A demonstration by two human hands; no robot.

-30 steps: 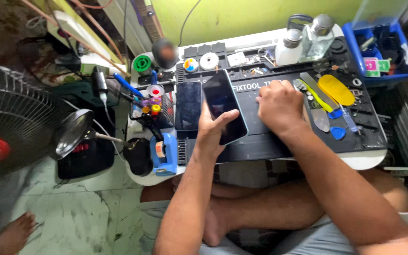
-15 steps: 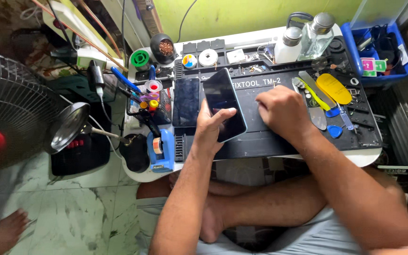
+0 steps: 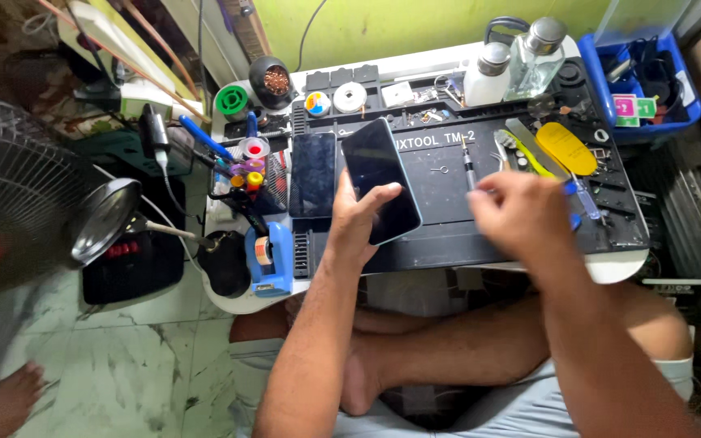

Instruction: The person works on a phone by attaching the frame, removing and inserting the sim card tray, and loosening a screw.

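Seen from the head camera, the left hand gripped a dark, glossy rectangular smartphone, its thumb and fingers wrapped around the lower edge, holding it tilted above the black rubber repair mat that covered the small white work table. A second dark phone lay flat on the mat just beside it, to the left. A second before, the right hand had rested on the mat close beside the held phone; it had since shifted rightward toward the tools, so the phone was left to the left hand alone. Its fingers were curled downward near a slim metal screwdriver and a yellow plastic pry tool; whether they pinched anything could not be told. Two clear bottles stood at the table's far edge.
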